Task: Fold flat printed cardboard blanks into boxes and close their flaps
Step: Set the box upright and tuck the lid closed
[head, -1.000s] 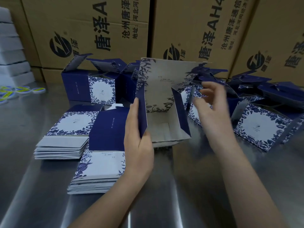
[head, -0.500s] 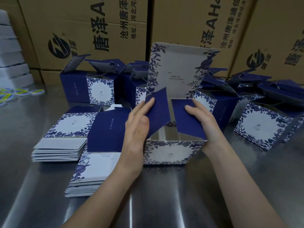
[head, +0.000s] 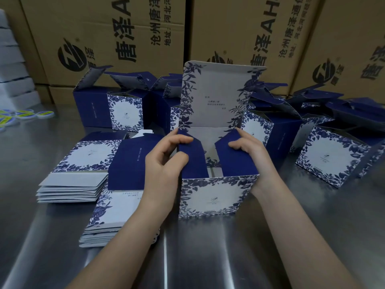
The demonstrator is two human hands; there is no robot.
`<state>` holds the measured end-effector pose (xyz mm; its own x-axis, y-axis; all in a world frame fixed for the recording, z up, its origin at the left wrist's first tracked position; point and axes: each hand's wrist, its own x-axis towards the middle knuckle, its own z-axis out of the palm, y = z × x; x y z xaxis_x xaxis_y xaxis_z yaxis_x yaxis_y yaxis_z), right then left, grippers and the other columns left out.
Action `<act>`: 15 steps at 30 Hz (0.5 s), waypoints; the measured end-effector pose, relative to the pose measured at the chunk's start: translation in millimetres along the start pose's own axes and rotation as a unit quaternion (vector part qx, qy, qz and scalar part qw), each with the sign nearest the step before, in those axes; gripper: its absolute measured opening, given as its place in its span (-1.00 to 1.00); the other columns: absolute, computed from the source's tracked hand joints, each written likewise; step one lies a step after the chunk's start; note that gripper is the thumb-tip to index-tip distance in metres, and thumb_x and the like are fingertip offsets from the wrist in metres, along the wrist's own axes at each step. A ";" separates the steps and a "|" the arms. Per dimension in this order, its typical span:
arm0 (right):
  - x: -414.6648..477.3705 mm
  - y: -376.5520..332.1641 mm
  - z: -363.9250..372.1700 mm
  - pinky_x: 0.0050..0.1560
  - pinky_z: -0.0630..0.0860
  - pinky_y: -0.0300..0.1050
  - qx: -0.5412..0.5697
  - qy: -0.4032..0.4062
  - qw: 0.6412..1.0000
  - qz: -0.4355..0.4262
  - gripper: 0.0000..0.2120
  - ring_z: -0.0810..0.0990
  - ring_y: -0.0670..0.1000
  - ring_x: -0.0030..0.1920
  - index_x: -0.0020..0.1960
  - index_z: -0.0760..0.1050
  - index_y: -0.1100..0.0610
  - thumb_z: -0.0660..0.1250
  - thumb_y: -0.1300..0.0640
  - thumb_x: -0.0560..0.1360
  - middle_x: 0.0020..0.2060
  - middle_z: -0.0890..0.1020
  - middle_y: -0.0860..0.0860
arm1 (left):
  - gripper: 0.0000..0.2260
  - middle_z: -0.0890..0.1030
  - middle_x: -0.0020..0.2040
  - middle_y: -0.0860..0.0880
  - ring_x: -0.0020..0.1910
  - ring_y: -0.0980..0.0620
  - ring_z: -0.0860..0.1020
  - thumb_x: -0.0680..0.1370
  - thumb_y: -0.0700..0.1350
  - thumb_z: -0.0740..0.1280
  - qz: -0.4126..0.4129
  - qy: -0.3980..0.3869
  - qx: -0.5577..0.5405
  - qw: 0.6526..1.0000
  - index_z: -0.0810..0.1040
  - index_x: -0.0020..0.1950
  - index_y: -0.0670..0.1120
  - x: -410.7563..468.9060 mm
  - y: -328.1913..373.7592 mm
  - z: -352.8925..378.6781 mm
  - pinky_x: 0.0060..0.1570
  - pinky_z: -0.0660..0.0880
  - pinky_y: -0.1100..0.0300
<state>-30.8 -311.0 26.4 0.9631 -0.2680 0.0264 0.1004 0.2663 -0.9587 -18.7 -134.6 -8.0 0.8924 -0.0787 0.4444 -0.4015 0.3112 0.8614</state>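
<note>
Box (head: 210, 197) stands upright on the tabletop (head: 208, 257), dead centre, printed front panel facing the person, top open. Two navy side flaps are angled inward over the opening, not flat, with a gap between them. Left hand (head: 164, 163) is on the left side flap (head: 192, 161): fingers (head: 183, 140) curled over its top edge, thumb against its face, so a pinch. Right hand (head: 252, 155) wraps the right wall, fingers (head: 236, 145) hooked over the right side flap (head: 233, 161); its thumb is hidden. Key relation: the lid flap (head: 214, 97) hinges on the far wall and stands upright beyond both hands, its long axis running left-right, both hands about equally near. My read: the side flaps go flat first, then the lid swings toward the person over them and tucks behind the front panel. Risk: a side flap springs up and blocks the tuck. Just beside the left hand lie two stacks of flat blanks (head: 83, 163). Folded boxes (head: 125, 109) with open tops crowd behind and to the right, brown shipping cartons (head: 104, 38) behind them.
</note>
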 end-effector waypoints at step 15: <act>1.8 12.4 0.8 -0.36 0.59 -0.22 0.014 -0.041 0.998 0.046 -0.84 0.67 -0.04 -0.36 0.01 0.53 -0.04 0.33 0.20 0.52 -0.28 0.72 -0.01 | -0.95 0.38 -0.26 -0.12 -0.22 -0.10 0.33 0.36 -0.15 0.26 -0.042 -0.002 0.050 0.998 0.46 -0.22 -0.02 3.2 4.8 -6.5 -0.17 0.25 -0.01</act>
<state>-27.6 -307.5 14.8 0.9855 -0.1657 -0.0370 0.0168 0.3118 -0.9500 -16.4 -127.2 -4.0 0.9229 -0.1036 0.3707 -0.3443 0.2081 0.9155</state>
